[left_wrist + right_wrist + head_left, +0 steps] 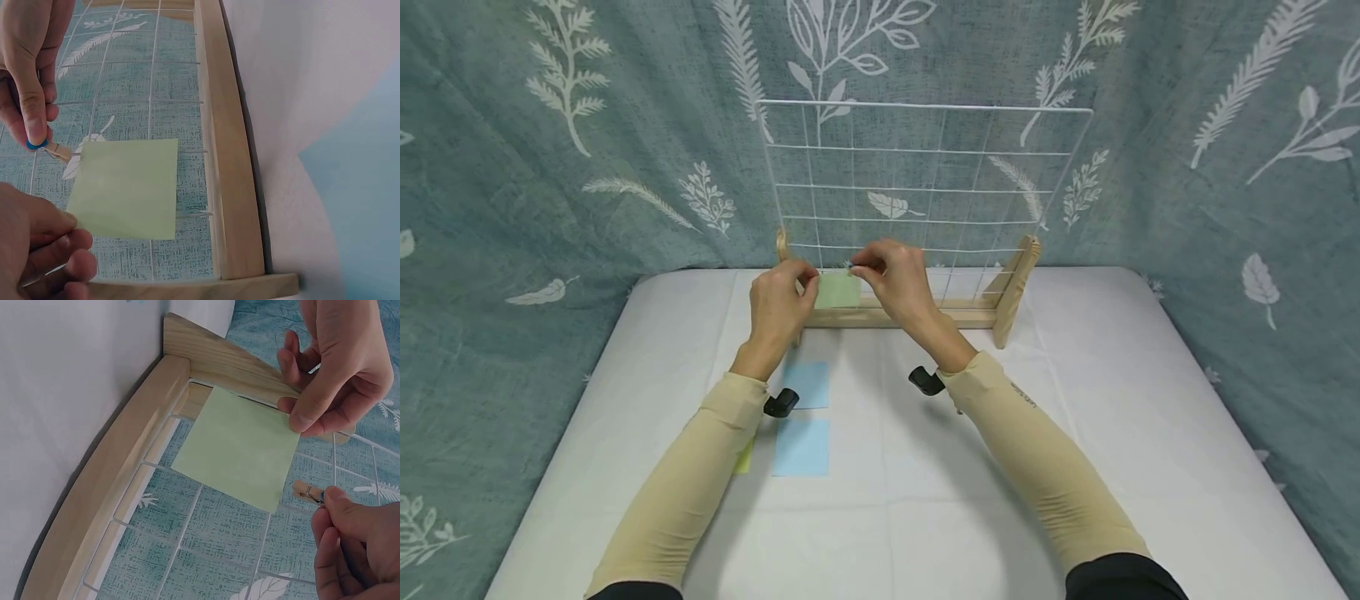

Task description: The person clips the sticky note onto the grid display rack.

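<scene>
A green sticky note (838, 291) lies flat against the lower left of a white wire grid (925, 188). My left hand (778, 304) pinches one corner of the note between thumb and finger, which shows closely in the left wrist view. On the note's other side, my right hand (897, 282) pinches a small wooden clothespin (309, 492) with a blue spot at its gripped end. The clothespin's free end points at the edge of the green note (240, 447), a short gap away in the right wrist view.
The grid stands in a wooden base (880, 317) with slanted side posts (1017, 292). Two blue sticky notes (801, 447) lie on the white tablecloth (925, 517), and a yellow-green note (743, 458) is partly under the left sleeve. A leaf-patterned curtain (647, 125) hangs behind.
</scene>
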`<state>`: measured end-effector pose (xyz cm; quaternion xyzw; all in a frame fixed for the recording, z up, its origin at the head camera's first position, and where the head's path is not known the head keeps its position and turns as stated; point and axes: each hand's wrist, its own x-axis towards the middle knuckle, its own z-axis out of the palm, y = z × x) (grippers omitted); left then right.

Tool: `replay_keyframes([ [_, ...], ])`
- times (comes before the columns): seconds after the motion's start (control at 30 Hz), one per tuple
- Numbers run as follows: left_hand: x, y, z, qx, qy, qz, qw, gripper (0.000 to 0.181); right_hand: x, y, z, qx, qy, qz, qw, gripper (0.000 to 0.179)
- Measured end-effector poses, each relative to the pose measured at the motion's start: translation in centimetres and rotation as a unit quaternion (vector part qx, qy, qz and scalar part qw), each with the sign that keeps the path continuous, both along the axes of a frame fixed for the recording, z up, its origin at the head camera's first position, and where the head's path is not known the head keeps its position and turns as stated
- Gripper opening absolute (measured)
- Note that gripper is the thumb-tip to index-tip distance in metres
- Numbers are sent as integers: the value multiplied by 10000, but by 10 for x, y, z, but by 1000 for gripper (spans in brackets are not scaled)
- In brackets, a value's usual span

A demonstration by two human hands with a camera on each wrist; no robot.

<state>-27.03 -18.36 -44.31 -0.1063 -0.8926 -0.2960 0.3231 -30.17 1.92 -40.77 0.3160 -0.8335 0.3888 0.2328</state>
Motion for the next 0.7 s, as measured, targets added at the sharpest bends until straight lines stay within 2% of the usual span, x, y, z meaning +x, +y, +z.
replay_keyframes([
  [0.43,0,6,-1,-61,-125,192,9997,7,-4,-5,-3,47,103,-141,9998,9],
  [0.7,-2,7,-3,-55,-149,233,9996,6,-5,-9,-6,27,-46,-199,9998,11],
])
